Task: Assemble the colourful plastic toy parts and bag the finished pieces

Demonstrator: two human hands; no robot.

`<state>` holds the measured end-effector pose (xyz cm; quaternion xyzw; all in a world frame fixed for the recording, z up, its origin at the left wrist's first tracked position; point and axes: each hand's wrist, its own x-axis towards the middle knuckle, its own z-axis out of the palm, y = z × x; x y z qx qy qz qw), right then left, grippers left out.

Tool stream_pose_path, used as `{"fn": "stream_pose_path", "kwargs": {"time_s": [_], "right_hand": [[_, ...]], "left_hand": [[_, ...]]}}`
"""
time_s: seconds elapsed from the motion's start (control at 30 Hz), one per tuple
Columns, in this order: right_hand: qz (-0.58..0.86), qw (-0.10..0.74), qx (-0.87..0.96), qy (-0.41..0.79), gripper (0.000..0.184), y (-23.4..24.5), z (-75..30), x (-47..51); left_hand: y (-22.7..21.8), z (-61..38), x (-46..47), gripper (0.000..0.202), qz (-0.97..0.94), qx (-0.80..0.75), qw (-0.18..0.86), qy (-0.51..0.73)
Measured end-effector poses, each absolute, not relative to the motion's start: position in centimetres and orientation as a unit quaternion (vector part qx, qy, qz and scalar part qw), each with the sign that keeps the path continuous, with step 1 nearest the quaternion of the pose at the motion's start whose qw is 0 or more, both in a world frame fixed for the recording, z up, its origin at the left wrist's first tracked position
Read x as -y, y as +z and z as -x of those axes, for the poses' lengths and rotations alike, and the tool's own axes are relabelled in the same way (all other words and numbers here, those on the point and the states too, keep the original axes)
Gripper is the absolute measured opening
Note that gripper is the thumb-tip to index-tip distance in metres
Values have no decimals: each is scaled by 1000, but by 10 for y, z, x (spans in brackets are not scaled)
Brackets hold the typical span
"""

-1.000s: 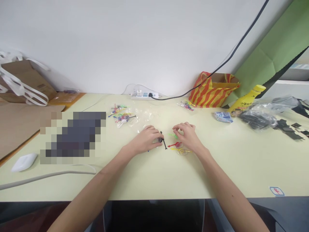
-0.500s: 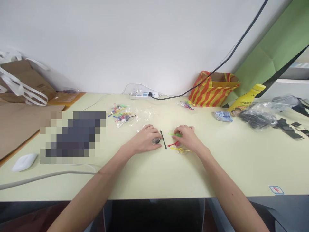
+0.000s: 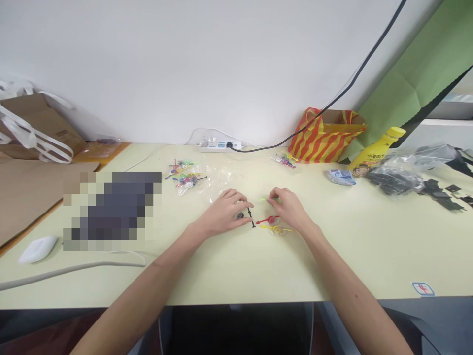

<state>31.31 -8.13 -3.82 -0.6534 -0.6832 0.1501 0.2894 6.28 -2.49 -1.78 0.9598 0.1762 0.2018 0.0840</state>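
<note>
My left hand (image 3: pixel 226 215) rests on the pale yellow table (image 3: pixel 236 266) with curled fingers pinching a small dark round piece (image 3: pixel 239 215). A thin black stick (image 3: pixel 251 217) lies right beside its fingertips. My right hand (image 3: pixel 290 209) hovers low to the right, its fingers pinched on a small green stick (image 3: pixel 265 199). Under its thumb side lie a red stick toy (image 3: pixel 268 220) and a yellow one (image 3: pixel 278 230).
Clear bags of coloured stick toys (image 3: pixel 186 176) lie behind my left hand, a further bag (image 3: pixel 285 160) near a striped red-yellow bag (image 3: pixel 325 135). A power strip (image 3: pixel 220 145) sits by the wall. A yellow bottle (image 3: pixel 373 153), black plastic bags (image 3: pixel 397 180) and a white mouse (image 3: pixel 37 248) are around.
My right hand dipped to the green stick and has lifted it slightly off the table. The left hand shifted a little, keeping the dark piece, and the black stick moved with it.
</note>
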Motion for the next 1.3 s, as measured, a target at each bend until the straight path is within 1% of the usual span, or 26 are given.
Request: {"fn": "stream_pose_path", "kwargs": {"time_s": [0.1,0.17,0.27,0.53,0.63,0.7,0.77,0.9,1.0,1.13,1.23,1.3], "right_hand": [[646,317,676,157,11,-37,-314,81],[644,319,677,156,12,-37,-313,80],[644,316,680,152,14,-38,-313,80],[636,327,684,142,15,-36,-310,82],[639,339,676,144,16,-35,-312,83],[641,355,662,156,18,-33,-313,82],[638,382,640,196,20,-31,-314,83],[582,450,573,360,30,-23,-311,85],[531,479,533,452,34,-17,-303,90],[482,492,508,517,32,-14,-289,95],[470,492,494,541,32,-14,-280,97],[461,490,490,554,31,-16,-277,98]], "left_hand": [[-19,-70,33,24,-963,-149,72,212],[-21,-76,39,18,-966,-136,60,210],[-25,-82,45,14,-970,-125,42,205],[-33,-100,70,16,-976,-115,-16,187],[-34,-107,82,17,-979,-92,-8,180],[-34,-108,86,21,-980,-77,3,183],[-32,-106,84,24,-977,-76,13,200],[-28,-97,69,20,-955,-125,22,268],[-25,-92,60,27,-936,-169,28,308],[-25,-91,58,34,-927,-192,36,320],[-28,-92,58,36,-923,-198,32,328],[-31,-92,58,33,-919,-207,27,335]]}}
